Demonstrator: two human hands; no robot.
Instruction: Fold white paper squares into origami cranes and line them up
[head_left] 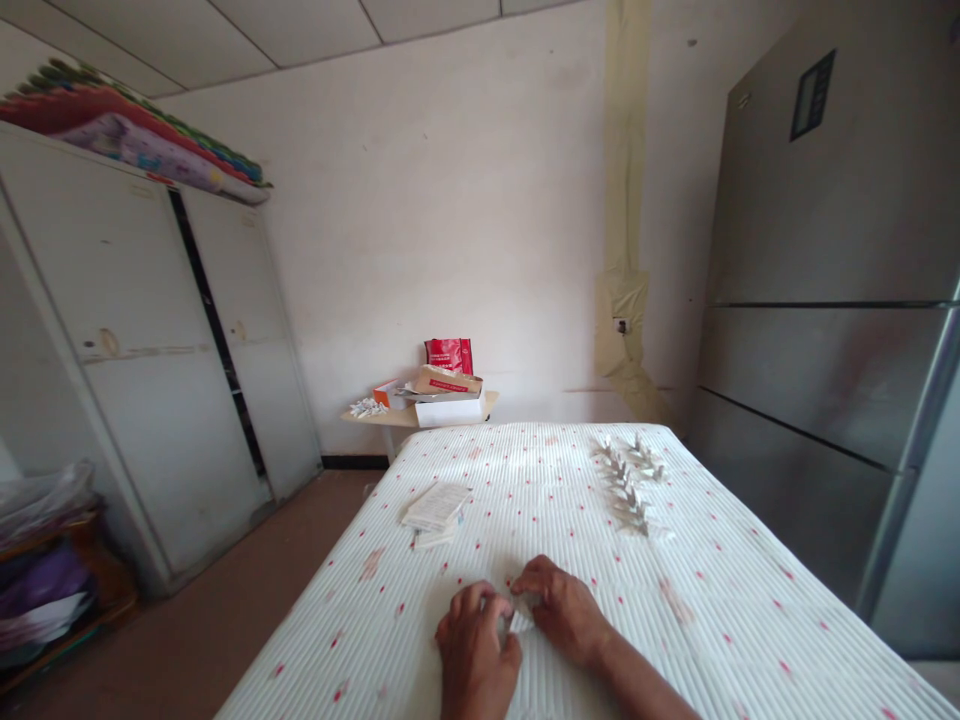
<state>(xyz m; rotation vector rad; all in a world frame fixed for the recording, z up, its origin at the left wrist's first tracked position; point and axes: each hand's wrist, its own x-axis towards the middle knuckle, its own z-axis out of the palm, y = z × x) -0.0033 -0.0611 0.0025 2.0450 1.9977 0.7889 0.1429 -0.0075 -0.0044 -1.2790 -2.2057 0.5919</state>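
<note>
Close in front of me, a small folded piece of paper [521,621] sits between my two hands, low over the bed-like padded surface. Curled fingers of my left hand [478,645] close on its left side. My right hand [564,608] pinches the paper from the right and top. The fingers cover much of it, so its exact shape is hidden. Beyond my left hand lies a stack of printed paper sheets [438,505], slightly fanned. Farther off to the right stand several small folded paper figures [628,490] with pointed tips, set in rough rows.
A white ribbed cover with red spots [540,500] spreads over the work surface. Behind it, a small table [360,416] bears a white box [450,409], a red bag [448,355] and white pieces. A grey cabinet [142,330] stands left, a fridge [825,240] right.
</note>
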